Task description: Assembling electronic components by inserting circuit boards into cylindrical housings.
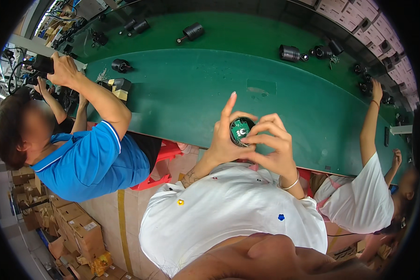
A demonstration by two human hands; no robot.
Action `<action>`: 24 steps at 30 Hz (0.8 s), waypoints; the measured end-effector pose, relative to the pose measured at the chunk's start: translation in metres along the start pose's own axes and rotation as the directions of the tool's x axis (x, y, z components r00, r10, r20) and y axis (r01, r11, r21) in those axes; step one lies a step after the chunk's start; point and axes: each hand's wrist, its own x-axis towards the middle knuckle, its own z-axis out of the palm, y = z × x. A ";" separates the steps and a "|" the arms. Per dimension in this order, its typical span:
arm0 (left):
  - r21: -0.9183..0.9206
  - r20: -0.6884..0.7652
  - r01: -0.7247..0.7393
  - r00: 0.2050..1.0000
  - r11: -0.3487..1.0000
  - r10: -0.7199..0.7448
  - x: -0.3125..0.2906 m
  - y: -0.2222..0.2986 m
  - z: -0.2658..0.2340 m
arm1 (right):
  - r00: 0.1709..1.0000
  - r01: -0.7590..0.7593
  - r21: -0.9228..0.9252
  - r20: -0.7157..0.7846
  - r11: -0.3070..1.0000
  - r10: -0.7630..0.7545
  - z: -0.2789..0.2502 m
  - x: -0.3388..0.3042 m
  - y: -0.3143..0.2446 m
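In front of my chest, over the near edge of the green table, I hold a round black housing (252, 123). A green circuit board (238, 127) with a pale round part on it shows in its open top. My left hand (220, 141) is wrapped round the housing's left side, its index finger sticking up. From the right, my right hand (278, 145) bends over the housing, with fingertips at its near right rim beside the board. The thumb lies low against the housing. My fingers hide much of the housing's wall.
The green table (186, 93) curves across the view. Black cylindrical housings (193, 31) lie along its far strip; another (120, 65) is at left. A person in a blue shirt (88, 163) works at left, one in white (359, 200) at right. Cardboard boxes (81, 228) stand on the floor.
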 end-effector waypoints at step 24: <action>0.148 0.018 -0.148 0.989 0.978 0.147 0.008 0.003 0.012 | 0.971 0.029 -0.039 -0.238 0.999 -0.037 -0.003 0.000 -0.003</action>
